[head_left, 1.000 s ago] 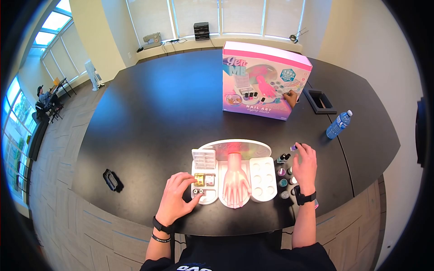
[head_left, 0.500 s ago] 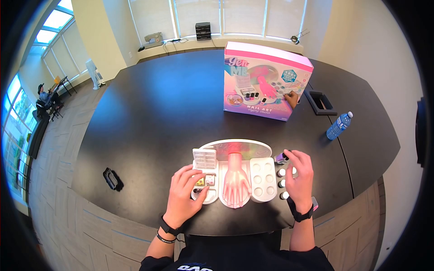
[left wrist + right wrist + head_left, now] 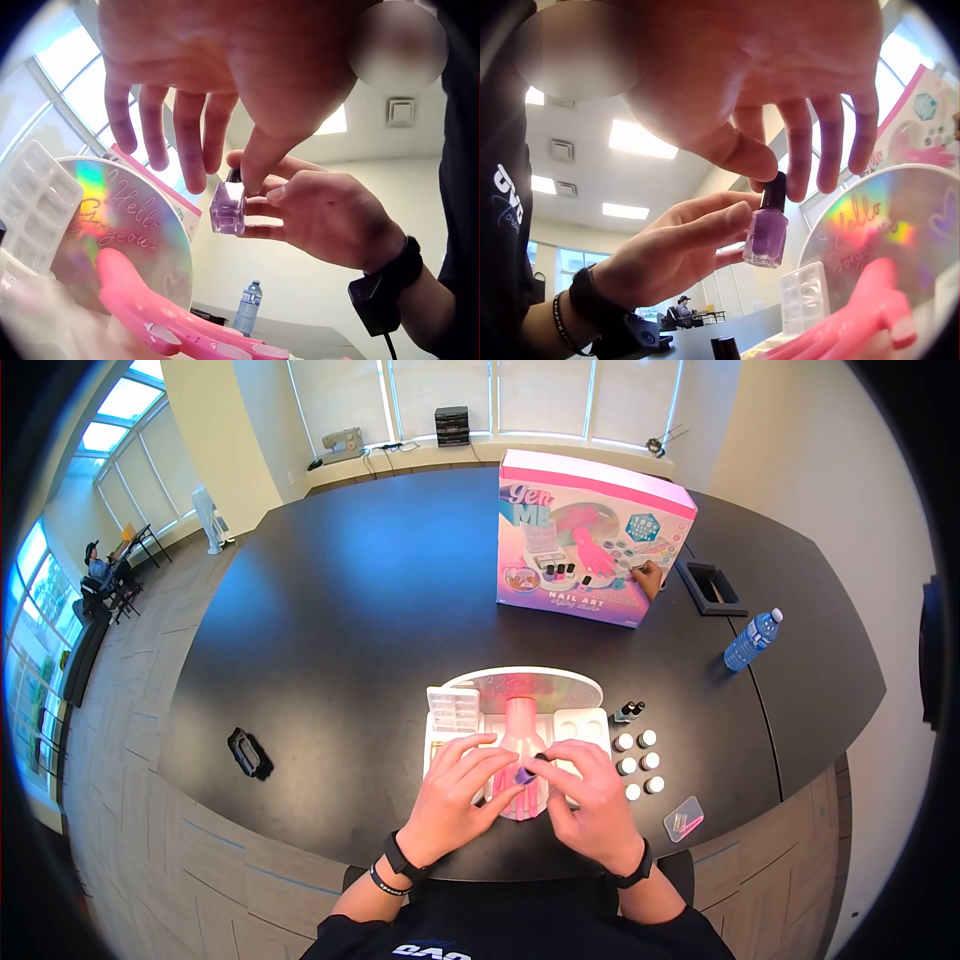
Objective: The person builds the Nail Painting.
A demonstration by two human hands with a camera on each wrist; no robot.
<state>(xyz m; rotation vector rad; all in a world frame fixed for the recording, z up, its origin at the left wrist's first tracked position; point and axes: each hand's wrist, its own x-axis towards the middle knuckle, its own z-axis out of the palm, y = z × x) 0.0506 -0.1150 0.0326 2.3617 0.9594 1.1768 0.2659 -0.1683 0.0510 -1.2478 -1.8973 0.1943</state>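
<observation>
Over the pink model hand (image 3: 521,728) of the nail-art stand, my right hand (image 3: 592,805) pinches the black cap of a purple nail polish bottle (image 3: 766,236). The glass hangs below that grip, tilted slightly. My left hand (image 3: 455,805) comes in from the other side with its fingers spread. Its thumb is right at the bottle's side, while a small gap shows beside its index fingertip in the left wrist view. Behind the model hand rises a shiny round panel (image 3: 139,206). A clear compartment box (image 3: 453,710) stands at the stand's left, and a white well palette (image 3: 592,728) is partly hidden at its right.
Right of the stand are several white-topped bottles (image 3: 649,761), dark-capped bottles (image 3: 627,712) and a small clear case (image 3: 684,819). Farther back stand a water bottle (image 3: 753,640) and a large pink box (image 3: 590,550). A black object (image 3: 249,754) lies far left.
My right hand has brought the purple nail polish bottle from the table's right side to the middle. My left hand has left the stand's left tray and moved right to meet it.
</observation>
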